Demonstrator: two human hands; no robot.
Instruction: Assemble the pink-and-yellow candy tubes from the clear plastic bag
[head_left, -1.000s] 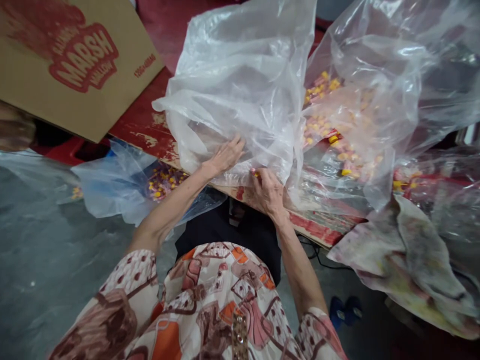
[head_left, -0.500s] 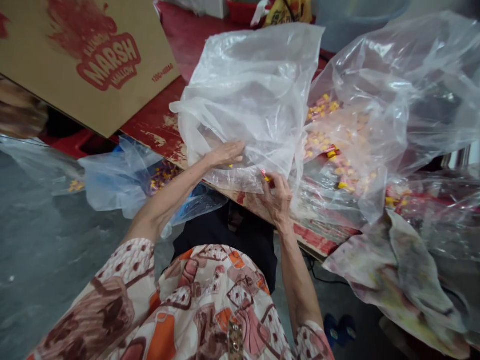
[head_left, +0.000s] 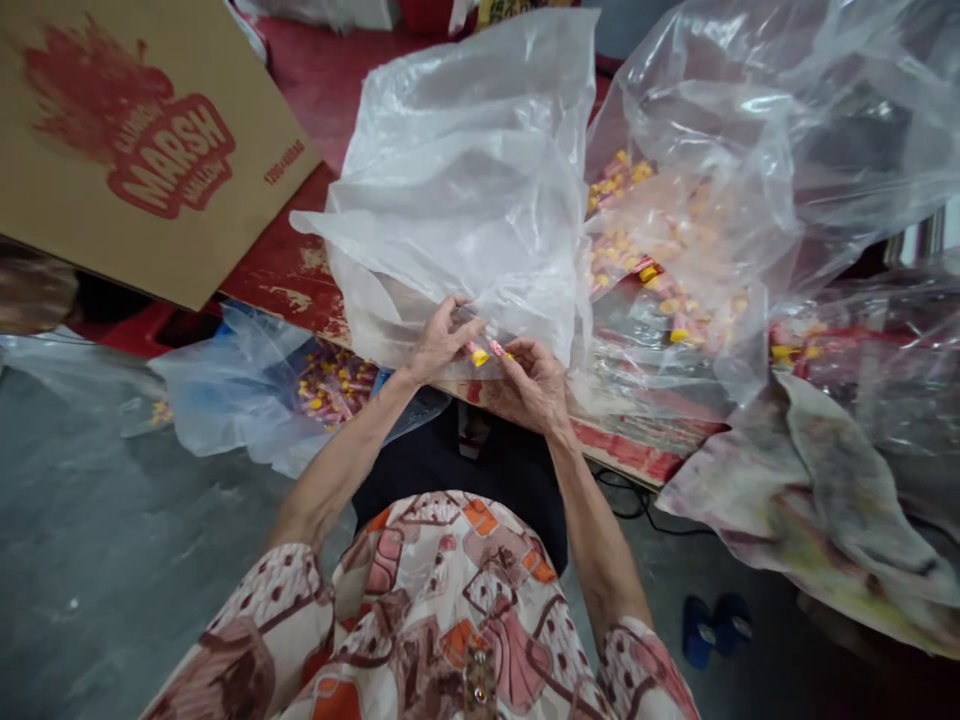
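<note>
My left hand (head_left: 439,340) and my right hand (head_left: 534,382) meet at the near edge of a worn red board (head_left: 300,270), just in front of a large crumpled clear plastic bag (head_left: 465,180). Both hands are closed in a pinch on small pink and yellow wrapped candies (head_left: 486,350) held between the fingertips. The left hand also touches the bag's lower edge.
A second big clear bag (head_left: 720,200) to the right holds many yellow and pink candies. A blue-tinted bag (head_left: 247,380) with more candies lies at the left on the grey floor. A cardboard box (head_left: 142,130) marked MARSH sits at the upper left. A stained cloth (head_left: 810,500) hangs at the right.
My left hand left the bag's surface and came toward my right hand; both now pinch candies together. The view shifted slightly.
</note>
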